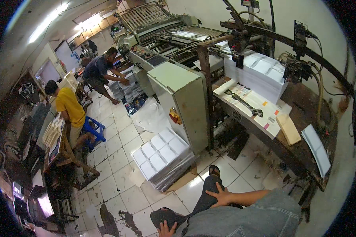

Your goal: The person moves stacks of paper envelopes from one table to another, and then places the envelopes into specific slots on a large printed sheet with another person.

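My left hand [166, 230] rests on my left knee with its fingers spread; the lower picture edge cuts it off. On my right knee lies my right hand [222, 196], its fingers apart as well. Neither hand holds anything I can see. In front of my knees, a tall stack of white printed sheets [162, 155] stands on brown cardboard on the floor. Dark trousers cover my legs, and a sandal [214, 170] shows below the right knee.
To the right, a workbench [304, 158] bears a paper pile [257, 71], an adjustable wrench [244, 103] and a wooden block [288, 129]. A grey-green cabinet [178, 98] adjoins the large printing press [162, 35]. Two people work at the left, near a blue stool [95, 132].
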The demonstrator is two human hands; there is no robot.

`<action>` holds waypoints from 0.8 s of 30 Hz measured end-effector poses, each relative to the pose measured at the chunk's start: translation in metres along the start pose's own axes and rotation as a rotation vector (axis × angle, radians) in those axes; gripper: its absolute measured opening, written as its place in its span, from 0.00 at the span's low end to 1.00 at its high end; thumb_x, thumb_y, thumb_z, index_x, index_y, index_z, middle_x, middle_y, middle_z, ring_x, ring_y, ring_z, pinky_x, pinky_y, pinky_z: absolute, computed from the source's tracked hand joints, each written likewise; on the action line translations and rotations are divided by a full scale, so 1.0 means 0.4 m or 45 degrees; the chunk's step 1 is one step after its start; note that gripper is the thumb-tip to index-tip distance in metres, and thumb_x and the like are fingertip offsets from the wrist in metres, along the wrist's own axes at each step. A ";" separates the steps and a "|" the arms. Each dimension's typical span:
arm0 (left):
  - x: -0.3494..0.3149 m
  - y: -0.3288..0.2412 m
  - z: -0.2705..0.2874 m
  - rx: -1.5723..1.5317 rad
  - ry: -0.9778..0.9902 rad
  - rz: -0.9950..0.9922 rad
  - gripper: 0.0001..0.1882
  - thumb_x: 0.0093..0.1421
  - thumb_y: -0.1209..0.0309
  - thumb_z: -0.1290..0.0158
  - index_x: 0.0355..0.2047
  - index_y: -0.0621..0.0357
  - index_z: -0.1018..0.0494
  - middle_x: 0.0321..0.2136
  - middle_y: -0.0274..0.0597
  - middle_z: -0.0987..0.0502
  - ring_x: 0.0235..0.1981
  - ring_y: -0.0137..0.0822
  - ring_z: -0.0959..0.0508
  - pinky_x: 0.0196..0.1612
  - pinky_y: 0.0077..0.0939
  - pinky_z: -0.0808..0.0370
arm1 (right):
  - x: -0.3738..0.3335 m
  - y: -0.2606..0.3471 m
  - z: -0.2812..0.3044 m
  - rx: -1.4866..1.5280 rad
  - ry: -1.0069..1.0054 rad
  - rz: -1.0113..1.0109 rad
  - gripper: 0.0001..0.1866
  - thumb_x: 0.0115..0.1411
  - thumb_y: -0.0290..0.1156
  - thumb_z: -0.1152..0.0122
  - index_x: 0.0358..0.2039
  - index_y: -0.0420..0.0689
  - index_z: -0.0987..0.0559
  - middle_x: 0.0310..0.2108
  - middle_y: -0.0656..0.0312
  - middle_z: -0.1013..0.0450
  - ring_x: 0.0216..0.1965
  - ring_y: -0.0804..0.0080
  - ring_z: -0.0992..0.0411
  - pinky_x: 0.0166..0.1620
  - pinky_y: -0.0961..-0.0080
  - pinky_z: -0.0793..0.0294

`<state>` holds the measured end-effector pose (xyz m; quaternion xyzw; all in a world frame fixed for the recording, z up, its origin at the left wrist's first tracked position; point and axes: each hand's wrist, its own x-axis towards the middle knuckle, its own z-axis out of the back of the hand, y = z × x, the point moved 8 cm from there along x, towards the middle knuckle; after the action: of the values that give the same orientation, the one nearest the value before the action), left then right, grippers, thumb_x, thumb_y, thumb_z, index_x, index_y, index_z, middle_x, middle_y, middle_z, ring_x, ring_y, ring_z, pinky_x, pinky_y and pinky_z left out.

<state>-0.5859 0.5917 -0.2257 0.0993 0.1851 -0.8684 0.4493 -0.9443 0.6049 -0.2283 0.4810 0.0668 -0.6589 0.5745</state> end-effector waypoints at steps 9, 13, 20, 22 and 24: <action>-0.028 0.002 -0.035 0.107 -0.327 -0.113 0.30 0.65 0.49 0.59 0.68 0.29 0.43 0.69 0.60 0.54 0.68 0.69 0.52 0.60 0.76 0.46 | -0.012 0.003 0.011 0.022 -0.017 -0.016 0.61 0.40 0.79 0.41 0.70 0.81 0.63 0.69 0.41 0.86 0.66 0.16 0.65 0.64 0.35 0.50; -0.018 -0.014 -0.001 0.099 -0.135 -0.049 0.30 0.66 0.49 0.60 0.68 0.29 0.44 0.69 0.60 0.53 0.68 0.67 0.51 0.60 0.74 0.45 | 0.009 -0.013 0.003 0.002 -0.038 -0.023 0.61 0.40 0.79 0.41 0.70 0.81 0.63 0.69 0.40 0.85 0.65 0.16 0.64 0.64 0.35 0.48; -0.033 0.018 -0.043 0.209 -0.439 -0.128 0.31 0.63 0.46 0.58 0.67 0.28 0.42 0.70 0.57 0.56 0.69 0.67 0.54 0.60 0.75 0.47 | 0.023 0.006 0.006 -0.011 -0.031 0.005 0.62 0.39 0.79 0.40 0.69 0.82 0.62 0.69 0.39 0.86 0.65 0.17 0.62 0.64 0.38 0.46; -0.026 -0.008 -0.020 0.184 -0.328 -0.118 0.31 0.62 0.46 0.56 0.66 0.27 0.41 0.70 0.56 0.55 0.68 0.68 0.53 0.60 0.76 0.47 | 0.015 -0.003 0.010 0.011 -0.032 -0.004 0.62 0.38 0.79 0.39 0.69 0.82 0.62 0.69 0.39 0.86 0.65 0.17 0.62 0.64 0.39 0.46; -0.025 -0.025 -0.001 0.181 -0.244 -0.108 0.32 0.60 0.46 0.55 0.66 0.27 0.40 0.70 0.56 0.54 0.68 0.68 0.52 0.60 0.76 0.47 | 0.010 -0.003 0.010 0.029 -0.026 0.004 0.62 0.38 0.78 0.39 0.69 0.82 0.61 0.69 0.39 0.86 0.65 0.17 0.61 0.64 0.39 0.46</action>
<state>-0.5882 0.6047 -0.2204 0.0396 0.0833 -0.9030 0.4197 -0.9472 0.5999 -0.2295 0.4809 0.0526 -0.6635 0.5707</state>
